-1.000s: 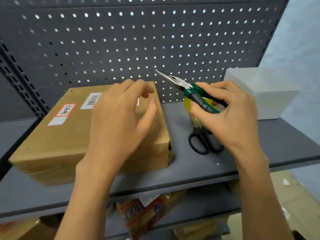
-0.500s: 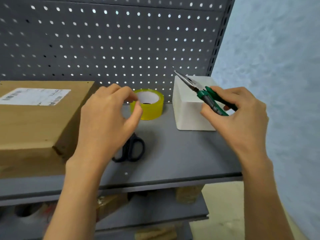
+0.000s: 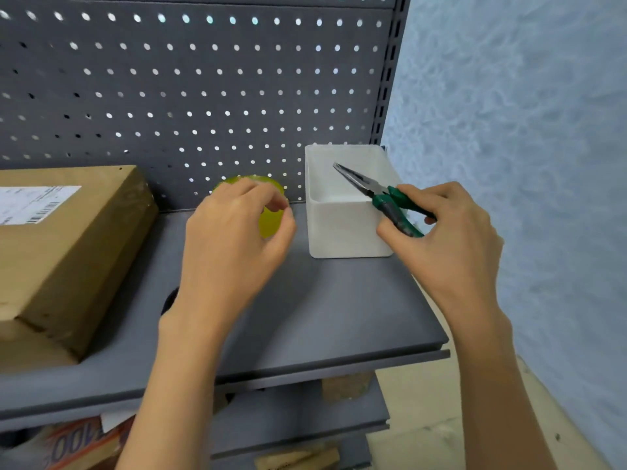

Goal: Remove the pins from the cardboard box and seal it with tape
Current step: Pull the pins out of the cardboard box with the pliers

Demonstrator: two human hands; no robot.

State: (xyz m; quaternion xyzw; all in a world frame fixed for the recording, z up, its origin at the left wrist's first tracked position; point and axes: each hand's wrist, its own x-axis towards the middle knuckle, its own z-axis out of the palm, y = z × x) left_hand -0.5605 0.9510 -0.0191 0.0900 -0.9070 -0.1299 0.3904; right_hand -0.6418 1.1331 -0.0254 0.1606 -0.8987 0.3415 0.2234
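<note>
A: What changed?
B: My right hand (image 3: 451, 239) has carried the needle-nose pliers (image 3: 380, 196) over the white bin (image 3: 346, 228), fingers clamped on the handles. Probably dropping a pin; none visible.
A: Left?
B: My left hand (image 3: 234, 239) is pinched on nothing, left of the bin before the tape roll (image 3: 271, 222). The cardboard box (image 3: 68, 245) sits far left, untaped.

The shelf (image 3: 339, 310) is lying bare along its front edge toward the right corner. The cardboard box (image 3: 68, 249) is blocking the left side, while the tape roll (image 3: 271, 222) and white bin (image 3: 342, 228) are crowding the back edge against the pegboard (image 3: 203, 96).
</note>
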